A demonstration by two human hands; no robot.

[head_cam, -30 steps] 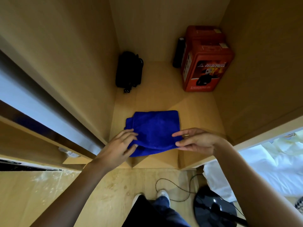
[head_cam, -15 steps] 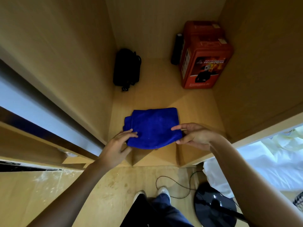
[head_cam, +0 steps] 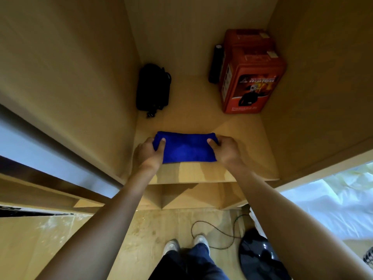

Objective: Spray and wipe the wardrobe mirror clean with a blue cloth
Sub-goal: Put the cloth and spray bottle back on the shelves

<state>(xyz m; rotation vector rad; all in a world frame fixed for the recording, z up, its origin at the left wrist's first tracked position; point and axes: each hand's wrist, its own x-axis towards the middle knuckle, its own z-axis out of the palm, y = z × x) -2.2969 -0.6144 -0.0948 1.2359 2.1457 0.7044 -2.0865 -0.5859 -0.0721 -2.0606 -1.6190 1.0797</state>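
A folded blue cloth (head_cam: 185, 148) lies on the wooden wardrobe shelf (head_cam: 197, 174), near its front edge. My left hand (head_cam: 148, 153) grips the cloth's left end, thumb on top. My right hand (head_cam: 225, 150) grips the right end the same way. Between the two hands the cloth is stretched into a narrow band. The wardrobe's sliding door with its reflective panel (head_cam: 40, 150) runs along the left. No spray bottle is in view.
A black pouch (head_cam: 153, 88) leans against the shelf's back left wall. An orange-red box (head_cam: 250, 77) stands at the back right with a dark cylinder (head_cam: 216, 63) beside it. A cable (head_cam: 214, 233), a black fan base (head_cam: 260, 257) and white bedding (head_cam: 333, 205) are below right.
The cloth has been folded into a narrower band and sits further back on the shelf. Both hands went from fingertips at its front edge to gripping its two ends.
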